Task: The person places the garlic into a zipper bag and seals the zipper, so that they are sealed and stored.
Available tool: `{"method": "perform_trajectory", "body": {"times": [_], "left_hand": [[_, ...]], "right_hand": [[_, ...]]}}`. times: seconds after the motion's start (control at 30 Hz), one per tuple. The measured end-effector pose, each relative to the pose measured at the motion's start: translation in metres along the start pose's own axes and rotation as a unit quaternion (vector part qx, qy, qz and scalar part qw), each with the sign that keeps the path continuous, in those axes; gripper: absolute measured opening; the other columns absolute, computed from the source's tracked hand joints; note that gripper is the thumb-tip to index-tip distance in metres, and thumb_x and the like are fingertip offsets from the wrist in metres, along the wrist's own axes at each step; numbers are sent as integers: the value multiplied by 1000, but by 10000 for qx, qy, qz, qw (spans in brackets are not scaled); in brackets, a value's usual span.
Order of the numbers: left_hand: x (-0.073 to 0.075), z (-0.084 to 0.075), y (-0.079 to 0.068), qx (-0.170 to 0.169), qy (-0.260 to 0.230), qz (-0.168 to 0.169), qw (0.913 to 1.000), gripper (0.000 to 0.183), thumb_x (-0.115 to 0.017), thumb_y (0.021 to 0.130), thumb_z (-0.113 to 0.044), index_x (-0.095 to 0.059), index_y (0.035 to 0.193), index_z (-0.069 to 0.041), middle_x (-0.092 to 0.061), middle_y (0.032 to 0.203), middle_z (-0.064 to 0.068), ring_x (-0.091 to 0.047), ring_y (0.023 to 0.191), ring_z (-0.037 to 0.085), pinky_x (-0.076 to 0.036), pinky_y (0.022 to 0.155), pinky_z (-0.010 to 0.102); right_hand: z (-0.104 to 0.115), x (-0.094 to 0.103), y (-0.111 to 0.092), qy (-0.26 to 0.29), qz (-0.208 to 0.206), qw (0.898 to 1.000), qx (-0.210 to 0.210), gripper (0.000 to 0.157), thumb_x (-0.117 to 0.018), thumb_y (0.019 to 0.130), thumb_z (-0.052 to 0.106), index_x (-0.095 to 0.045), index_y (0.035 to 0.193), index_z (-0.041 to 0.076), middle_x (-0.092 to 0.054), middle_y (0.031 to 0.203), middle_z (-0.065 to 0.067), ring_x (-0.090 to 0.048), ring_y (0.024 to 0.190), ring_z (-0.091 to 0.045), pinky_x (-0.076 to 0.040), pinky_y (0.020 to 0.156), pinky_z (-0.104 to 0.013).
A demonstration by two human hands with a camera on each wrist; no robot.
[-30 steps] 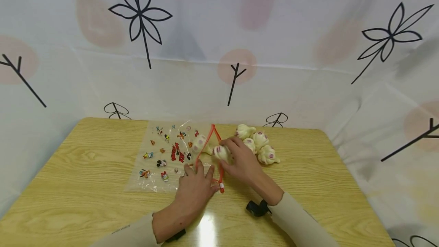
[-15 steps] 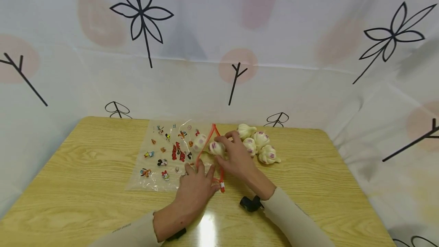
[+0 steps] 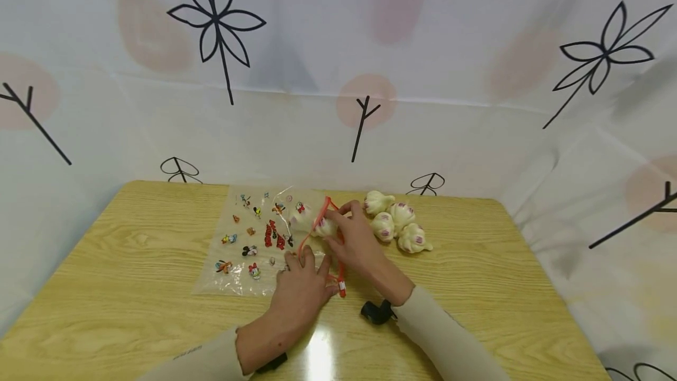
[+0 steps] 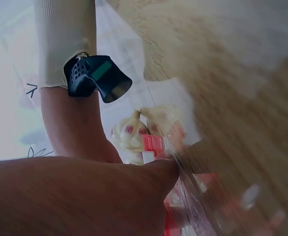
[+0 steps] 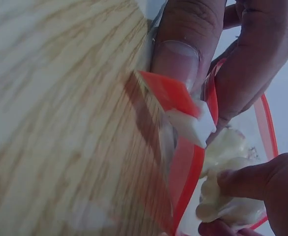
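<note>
4 loose garlic bulbs (image 3: 402, 214) are clustering on the wooden table (image 3: 465, 310), just beyond the right hand (image 3: 361, 246). That hand is pinching the held bulb (image 3: 325, 227); in the right wrist view, its thumb is pressing the near side while fingertips are showing below. The held bulb is sitting at the open end of the clear printed bag (image 3: 261, 254), framed by the red zip edge (image 3: 319, 216), and the bag's inside is stretching away to the person's left, straight off the right fingertips. Just beside it on that left side, the inner bulb (image 3: 302, 216) is lying under the film. Which way the held bulb's long axis is pointing, I cannot tell. The left hand (image 3: 300, 287) is sitting nearer the person, its fingers spreading over the bag, its thumb resting just beside the zip slider (image 3: 342, 288).
</note>
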State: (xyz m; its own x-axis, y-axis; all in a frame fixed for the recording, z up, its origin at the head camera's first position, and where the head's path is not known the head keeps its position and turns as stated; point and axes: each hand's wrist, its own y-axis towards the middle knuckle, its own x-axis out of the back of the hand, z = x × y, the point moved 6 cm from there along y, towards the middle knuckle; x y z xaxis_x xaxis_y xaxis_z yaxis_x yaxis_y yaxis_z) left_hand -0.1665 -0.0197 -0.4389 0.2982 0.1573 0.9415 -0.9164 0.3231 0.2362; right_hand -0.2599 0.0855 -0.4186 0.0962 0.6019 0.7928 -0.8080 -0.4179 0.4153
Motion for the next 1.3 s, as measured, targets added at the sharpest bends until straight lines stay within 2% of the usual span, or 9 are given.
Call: {"method": "perform_trajectory", "body": {"times": [0.23,0.47,0.67,0.8,0.93,1.13,1.3], "left_hand": [[-1,0,0,20,-94,-17,10000,65,-62,96,-69,-71,140,-23,-64,137,23,-68,115,50,-65,65,47],[0,-1,0,31,-14,-93,10000,64,-62,94,-70,-72,136,-22,-65,136,22,-67,113,50,-64,62,47],[1,0,0,65,5,-379,9993,63,-65,92,-71,-75,128,-20,-66,132,21,-68,110,50,-63,59,48],[1,0,0,35,-18,-419,9991,63,-65,92,-71,-76,125,-17,-67,132,21,-69,110,50,-63,59,49],[2,0,0,7,34,-460,9989,65,-65,91,-72,-77,123,-16,-69,130,20,-69,109,50,-63,58,48],[2,0,0,14,15,-473,9989,64,-66,91,-71,-78,122,-17,-69,131,20,-69,109,50,-63,58,48],[2,0,-1,-10,33,-420,9991,64,-66,92,-71,-77,126,-18,-69,131,19,-69,109,49,-63,59,46]], "right_hand": [[1,-7,4,111,-21,9999,-83,34,-83,91,8,-71,123,8,-50,110,-12,-65,91,-24,-60,78,-38],[4,-12,8,244,-170,9995,61,22,-84,89,5,-72,108,5,-58,94,-10,-67,86,-24,-61,77,-36],[5,-16,15,607,-132,9980,-117,16,-81,91,2,-71,103,4,-71,92,-10,-73,82,-23,-63,74,-34],[6,-21,19,900,11,9956,-276,10,-78,93,0,-72,98,5,-76,91,-8,-76,83,-21,-63,75,-31],[9,-23,20,1124,140,9929,-353,7,-76,94,1,-74,100,3,-77,94,-9,-77,85,-22,-64,77,-32],[7,-23,17,1109,177,9929,-391,9,-77,95,2,-75,104,3,-77,97,-10,-78,87,-23,-64,78,-32],[9,-19,14,1005,136,9948,-108,7,-76,94,1,-74,101,3,-73,99,-10,-76,87,-24,-64,77,-31]]}}
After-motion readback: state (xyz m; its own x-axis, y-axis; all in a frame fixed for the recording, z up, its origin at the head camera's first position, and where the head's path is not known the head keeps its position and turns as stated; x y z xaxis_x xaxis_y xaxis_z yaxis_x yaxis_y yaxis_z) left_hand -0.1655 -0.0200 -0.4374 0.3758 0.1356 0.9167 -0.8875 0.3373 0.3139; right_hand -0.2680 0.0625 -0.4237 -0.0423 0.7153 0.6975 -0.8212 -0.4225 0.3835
